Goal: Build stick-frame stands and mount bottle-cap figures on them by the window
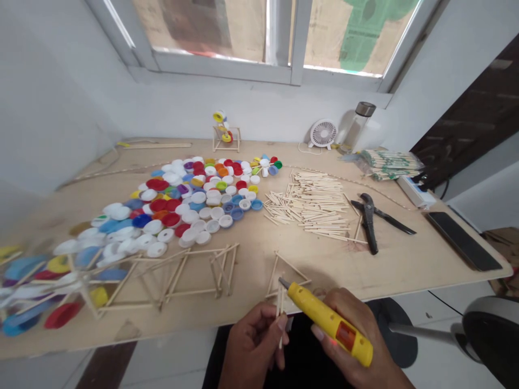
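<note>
At the table's front edge my left hand [257,337] pinches thin wooden sticks [280,302], which point upward. My right hand [357,329] is wrapped round a yellow glue gun [320,313] with an orange window and a small red light. Its dark nozzle is close to the upper ends of the sticks; I cannot tell whether they touch. Just beyond lies a triangle of sticks [298,270] on the table. To the left stand box-like stick frames [194,270].
Many coloured bottle caps [194,200] cover the left side. Loose sticks [320,205] lie in a heap near pliers [368,221] and a phone [464,240]. At the back are a small fan [323,133], a glass bottle [357,129], bagged sticks [391,163] and a stick-and-cap model [226,138].
</note>
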Tool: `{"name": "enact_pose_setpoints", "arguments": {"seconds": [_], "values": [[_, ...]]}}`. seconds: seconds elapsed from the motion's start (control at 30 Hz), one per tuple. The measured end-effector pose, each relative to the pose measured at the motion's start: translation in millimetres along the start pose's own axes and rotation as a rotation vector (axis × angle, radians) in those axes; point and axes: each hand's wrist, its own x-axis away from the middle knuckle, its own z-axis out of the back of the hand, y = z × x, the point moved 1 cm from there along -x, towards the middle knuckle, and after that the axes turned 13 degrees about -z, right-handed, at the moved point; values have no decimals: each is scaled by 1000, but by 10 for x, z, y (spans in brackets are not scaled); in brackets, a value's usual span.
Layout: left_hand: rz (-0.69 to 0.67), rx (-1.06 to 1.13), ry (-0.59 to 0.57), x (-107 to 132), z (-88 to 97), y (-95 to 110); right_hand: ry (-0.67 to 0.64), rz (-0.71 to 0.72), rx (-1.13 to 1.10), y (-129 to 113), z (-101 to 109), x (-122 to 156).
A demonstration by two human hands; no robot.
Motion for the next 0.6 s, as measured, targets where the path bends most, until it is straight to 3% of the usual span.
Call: {"name": "enact_pose_setpoints", "arguments": {"seconds": [0.2,0.33,0.5,0.6], "values": [[-4,-7,4,-7,2,-8,120,-34,-8,23,263,-54],[-8,-3,-15,-17,11,-18,294,-55,139,147,488,-70],[-18,-31,-16,-29,36,27,591,-86,373,596,872,-164],[-66,-94,0,-44,64,79,637,-96,536,1001,1120,-272]]}}
